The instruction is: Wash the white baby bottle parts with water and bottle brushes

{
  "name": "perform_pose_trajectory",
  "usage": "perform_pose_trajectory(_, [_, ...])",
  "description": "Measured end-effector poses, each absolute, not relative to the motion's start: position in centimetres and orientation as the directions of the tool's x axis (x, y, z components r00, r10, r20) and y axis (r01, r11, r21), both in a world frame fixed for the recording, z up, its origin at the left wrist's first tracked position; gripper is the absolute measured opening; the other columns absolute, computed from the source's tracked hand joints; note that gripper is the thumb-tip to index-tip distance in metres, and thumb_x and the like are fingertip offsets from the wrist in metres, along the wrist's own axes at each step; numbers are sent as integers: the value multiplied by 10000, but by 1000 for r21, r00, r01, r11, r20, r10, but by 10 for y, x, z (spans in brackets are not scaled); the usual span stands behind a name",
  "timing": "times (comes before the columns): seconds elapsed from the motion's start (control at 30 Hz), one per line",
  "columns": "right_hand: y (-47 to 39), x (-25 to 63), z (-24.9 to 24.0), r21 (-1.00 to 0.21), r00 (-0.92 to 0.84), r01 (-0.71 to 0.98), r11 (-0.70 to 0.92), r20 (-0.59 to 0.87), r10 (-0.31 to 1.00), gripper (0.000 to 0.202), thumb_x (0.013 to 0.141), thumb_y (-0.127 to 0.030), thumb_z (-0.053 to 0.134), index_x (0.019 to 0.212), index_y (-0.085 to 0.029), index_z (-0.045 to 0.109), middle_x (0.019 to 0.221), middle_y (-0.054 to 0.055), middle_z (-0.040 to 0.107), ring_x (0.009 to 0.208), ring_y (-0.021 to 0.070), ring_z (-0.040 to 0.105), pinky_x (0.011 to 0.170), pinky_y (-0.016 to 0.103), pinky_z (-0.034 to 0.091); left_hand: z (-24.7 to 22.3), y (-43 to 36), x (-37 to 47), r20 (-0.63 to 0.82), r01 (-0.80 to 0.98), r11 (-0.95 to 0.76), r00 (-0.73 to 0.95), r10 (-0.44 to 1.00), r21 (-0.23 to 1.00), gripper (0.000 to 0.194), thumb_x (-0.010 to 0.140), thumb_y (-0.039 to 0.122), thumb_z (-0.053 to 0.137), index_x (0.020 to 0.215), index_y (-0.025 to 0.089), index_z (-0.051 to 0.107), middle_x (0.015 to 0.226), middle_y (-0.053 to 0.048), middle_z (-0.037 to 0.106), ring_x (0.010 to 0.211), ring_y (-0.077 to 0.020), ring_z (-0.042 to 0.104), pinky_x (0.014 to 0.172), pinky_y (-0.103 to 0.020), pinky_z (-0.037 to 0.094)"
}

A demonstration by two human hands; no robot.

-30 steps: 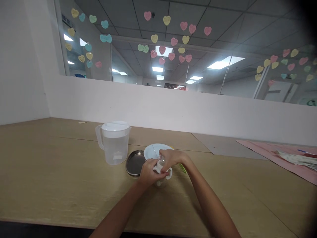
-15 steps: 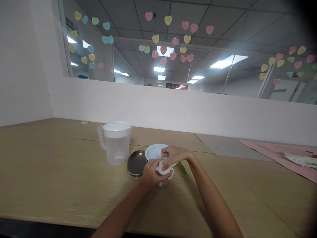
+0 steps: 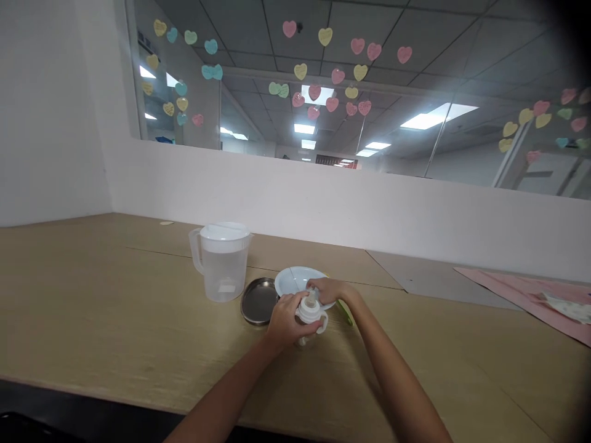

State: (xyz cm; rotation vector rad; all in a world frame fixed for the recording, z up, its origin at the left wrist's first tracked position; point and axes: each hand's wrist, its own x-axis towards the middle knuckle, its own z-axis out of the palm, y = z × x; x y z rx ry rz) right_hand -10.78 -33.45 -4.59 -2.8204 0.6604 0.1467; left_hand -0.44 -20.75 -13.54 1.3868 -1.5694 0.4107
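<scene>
A baby bottle [image 3: 308,315] with a white collar and side handles stands upright, its teat bare on top. Wrapped around it from the left is my left hand [image 3: 285,320], fingers and thumb on either side of the collar. Just behind the teat, over the near part of a light blue bowl [image 3: 290,280], my right hand [image 3: 329,290] has its fingers bent around the bottle's clear cap, which is mostly hidden by the hand. A round metal dish [image 3: 257,301] lies left of the bottle. Something green [image 3: 345,312] pokes out to the right of the bowl.
A lidded clear plastic pitcher [image 3: 225,264] stands behind the metal dish. Far right, a pink cloth [image 3: 512,292] carries a pale patterned item [image 3: 566,306]. A white wall [image 3: 295,197] with a window closes off the table's back.
The clear cap has come off the teat, and my right hand has moved back with it toward the bowl. My left hand keeps its grip on the bottle. The view has shifted slightly.
</scene>
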Motion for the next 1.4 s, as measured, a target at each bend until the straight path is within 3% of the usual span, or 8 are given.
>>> perform_pose_trajectory(0.1, [-339,-100,-53,-322,939,-322,-890,-224,-259,326,654,-198,543,976,-167,589,1019,66,590,937,214,533,811,310,401,-135,-208,-4,789,-886,295,118,-603,358,565,593,508,625,1045,180,537,903,-68,634,834,-209,584,763,-335,463])
perform_pose_trajectory(0.23, [-332,-110,-37,-497,956,-274,-824,-48,-288,322,744,-195,442,1040,-173,568,1101,59,553,1002,175,501,836,282,393,-135,-208,-5,762,-865,294,143,-632,406,550,581,502,636,1017,179,547,912,-67,630,844,-206,576,785,-328,445])
perform_pose_trajectory(0.33, [-312,-120,-16,-623,964,-236,-746,-55,-259,358,830,-390,358,1018,-166,565,1019,62,580,916,164,533,712,257,438,-134,-208,-5,723,-840,279,178,-667,465,550,557,503,650,989,175,559,900,-63,628,838,-206,573,780,-326,443])
perform_pose_trajectory(0.6, [-256,-112,-2,4,829,-557,-830,-52,-557,398,684,-500,545,723,-110,614,708,115,604,654,199,541,520,254,328,-128,-206,-5,596,-716,273,243,-766,643,719,495,495,693,1119,196,496,965,-41,627,864,-193,575,779,-299,452])
perform_pose_trajectory(0.9, [-274,-125,2,-353,990,-140,-925,-69,-124,253,627,-232,628,874,-189,588,922,0,598,817,129,522,643,193,365,-120,-201,-6,524,-660,259,239,-818,705,558,513,433,702,987,178,558,875,-13,648,781,-168,590,689,-249,455])
perform_pose_trajectory(0.97, [-274,-125,1,-398,985,-165,-902,-30,-168,233,665,-306,609,863,-185,591,877,-2,605,756,114,525,602,186,363,-121,-202,-6,539,-682,247,254,-803,688,573,527,452,690,1012,180,550,904,-22,641,813,-180,586,717,-267,454])
perform_pose_trajectory(1.13, [-270,-121,2,-159,843,-509,-846,103,-527,376,715,-480,524,571,-135,557,506,16,517,469,91,419,446,219,256,-125,-204,-5,582,-697,308,191,-791,647,662,555,461,673,1132,211,468,930,-12,634,863,-176,576,780,-282,447])
perform_pose_trajectory(1.4, [-281,-124,1,-230,911,-298,-926,220,-348,232,675,-330,614,845,-172,604,635,-3,553,554,96,458,499,203,299,-129,-204,-4,619,-762,307,153,-770,570,656,632,523,596,1177,195,438,1069,-66,580,965,-208,533,853,-341,406])
